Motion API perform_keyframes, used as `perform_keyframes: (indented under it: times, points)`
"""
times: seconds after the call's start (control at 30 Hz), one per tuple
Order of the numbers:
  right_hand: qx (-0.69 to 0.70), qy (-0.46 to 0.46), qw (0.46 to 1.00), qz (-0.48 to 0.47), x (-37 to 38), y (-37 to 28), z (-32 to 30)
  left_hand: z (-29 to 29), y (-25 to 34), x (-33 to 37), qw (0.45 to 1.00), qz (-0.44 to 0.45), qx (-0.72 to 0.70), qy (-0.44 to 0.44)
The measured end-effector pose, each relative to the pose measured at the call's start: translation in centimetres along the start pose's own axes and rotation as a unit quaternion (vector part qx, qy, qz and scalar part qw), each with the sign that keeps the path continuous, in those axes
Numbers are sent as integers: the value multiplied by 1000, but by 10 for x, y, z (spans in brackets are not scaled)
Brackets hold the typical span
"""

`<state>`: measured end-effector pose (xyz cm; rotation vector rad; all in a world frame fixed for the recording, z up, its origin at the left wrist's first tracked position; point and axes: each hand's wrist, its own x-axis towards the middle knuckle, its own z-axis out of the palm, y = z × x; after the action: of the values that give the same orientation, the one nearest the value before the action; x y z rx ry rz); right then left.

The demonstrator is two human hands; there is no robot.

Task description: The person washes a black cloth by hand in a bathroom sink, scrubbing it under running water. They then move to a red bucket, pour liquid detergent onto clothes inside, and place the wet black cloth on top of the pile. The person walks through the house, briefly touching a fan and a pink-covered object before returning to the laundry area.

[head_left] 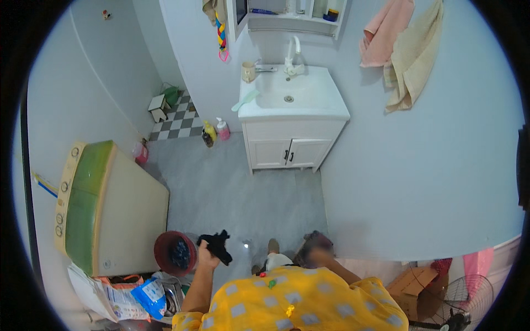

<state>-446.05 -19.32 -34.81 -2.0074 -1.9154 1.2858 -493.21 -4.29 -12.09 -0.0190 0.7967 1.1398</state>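
Observation:
My left hand (206, 256) is closed on a black cloth (220, 246), which hangs over the fingers just right of a dark red bucket (160, 243). Dark, wet-looking cloth (179, 254) lies inside that bucket. On the other side, my right hand (319, 257) is smeared by motion against a dark, greyish-red bundle (309, 243) that looks like fabric. Its fingers do not show clearly, so I cannot tell whether they grip the bundle. My foot (273, 246) shows on the floor between the two hands.
A twin-tub washing machine (130, 215) with a green lid stands left. Ahead is a white washbasin cabinet (292, 129); bottles (210, 131) stand beside it. Bags (149, 298) lie near left. A cardboard box (411, 287) and a wire fan (466, 298) are near right. Towels (411, 58) hang right.

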Motion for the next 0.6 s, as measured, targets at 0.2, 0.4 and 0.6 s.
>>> perform_keyframes:
  times: [0.2, 0.4, 0.6]
  points:
    - [-226, -56, 972, -9, 68, -7, -49, 42, 1, 68, 996, -54, 67, 10]
    - [-242, -1, 969, -54, 159, -30, -158, 87, 23, 149, 998, -16, 48, -25]
    - [-17, 123, 992, -3, 244, -93, -304, 190, 29, 222, 992, 9, 121, -44]
